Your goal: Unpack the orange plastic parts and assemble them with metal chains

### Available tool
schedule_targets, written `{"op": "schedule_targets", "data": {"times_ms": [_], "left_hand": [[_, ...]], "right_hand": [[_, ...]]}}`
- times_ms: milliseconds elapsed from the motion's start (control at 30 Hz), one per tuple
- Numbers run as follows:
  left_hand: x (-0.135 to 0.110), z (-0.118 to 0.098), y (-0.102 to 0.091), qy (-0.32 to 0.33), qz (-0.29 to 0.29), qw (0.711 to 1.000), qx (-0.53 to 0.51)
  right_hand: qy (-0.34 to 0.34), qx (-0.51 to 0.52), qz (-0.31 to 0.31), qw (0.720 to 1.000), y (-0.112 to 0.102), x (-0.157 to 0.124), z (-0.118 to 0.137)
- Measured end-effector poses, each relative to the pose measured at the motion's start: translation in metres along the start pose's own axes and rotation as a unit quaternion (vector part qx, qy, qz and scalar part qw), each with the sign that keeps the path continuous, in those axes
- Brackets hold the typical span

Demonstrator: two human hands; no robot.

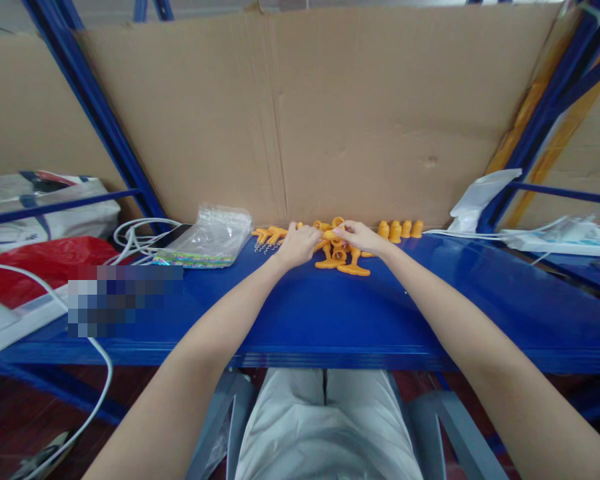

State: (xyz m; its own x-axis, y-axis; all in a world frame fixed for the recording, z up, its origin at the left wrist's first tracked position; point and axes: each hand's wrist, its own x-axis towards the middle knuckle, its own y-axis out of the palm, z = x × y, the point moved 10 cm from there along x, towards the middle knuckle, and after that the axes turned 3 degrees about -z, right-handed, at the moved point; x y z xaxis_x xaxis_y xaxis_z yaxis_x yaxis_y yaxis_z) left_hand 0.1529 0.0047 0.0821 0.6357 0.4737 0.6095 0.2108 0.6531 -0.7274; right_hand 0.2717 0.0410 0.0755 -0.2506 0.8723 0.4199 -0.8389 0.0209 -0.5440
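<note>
Both hands are over a cluster of orange plastic parts at the back of the blue table. My left hand [300, 245] is closed, its fingers bent round an orange plastic piece [330, 235] that spans between the hands. My right hand [359, 237] pinches the other end of that piece; its exact shape is partly hidden by the fingers. Under and in front of the hands lie T-shaped orange handles [354, 270] and hollow orange caps [338, 221]. Left of my left hand, orange corkscrews [269, 236] lie in a row with their metal spirals showing.
Several orange bell-shaped pieces [400, 231] stand upright at right. Clear plastic bags [220, 233] lie in a stack at left, near white cables [130, 237] and a red bag [55, 263]. Cardboard [355, 120] walls the blue table's [320, 320] back; blue posts [100, 113] flank it.
</note>
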Motion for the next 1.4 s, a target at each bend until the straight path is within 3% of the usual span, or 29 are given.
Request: {"op": "schedule_targets", "data": {"times_ms": [333,533,633,733,933,1033,1167,1400], "left_hand": [[-0.001,-0.009,-0.003,0.05,0.015,0.999,0.014],[0.0,-0.025,-0.003,0.093,0.035,0.995,0.01],[-0.001,-0.029,-0.001,0.104,0.035,0.994,0.003],[-0.001,-0.028,0.001,0.1,0.031,0.995,-0.006],[0.0,-0.017,0.0,0.053,0.026,0.998,-0.013],[-0.001,-0.012,0.001,0.041,0.034,0.998,-0.016],[0.0,-0.01,0.0,0.037,0.029,0.999,-0.02],[0.002,-0.002,-0.001,-0.004,0.036,0.999,-0.025]], "right_hand": [[0.063,0.003,0.039,0.997,-0.003,-0.011,0.007],[0.042,-0.018,0.144,0.988,0.012,-0.021,0.017],[0.027,-0.039,0.162,0.986,0.015,-0.022,0.019],[0.014,-0.096,0.152,0.984,0.013,-0.02,0.02],[-0.053,-0.239,0.077,0.966,0.008,-0.015,0.039],[-0.052,-0.291,0.056,0.954,0.011,-0.015,0.041],[-0.066,-0.361,0.04,0.929,0.013,-0.016,0.046],[-0.183,-0.472,0.009,0.862,0.019,-0.022,0.062]]}}
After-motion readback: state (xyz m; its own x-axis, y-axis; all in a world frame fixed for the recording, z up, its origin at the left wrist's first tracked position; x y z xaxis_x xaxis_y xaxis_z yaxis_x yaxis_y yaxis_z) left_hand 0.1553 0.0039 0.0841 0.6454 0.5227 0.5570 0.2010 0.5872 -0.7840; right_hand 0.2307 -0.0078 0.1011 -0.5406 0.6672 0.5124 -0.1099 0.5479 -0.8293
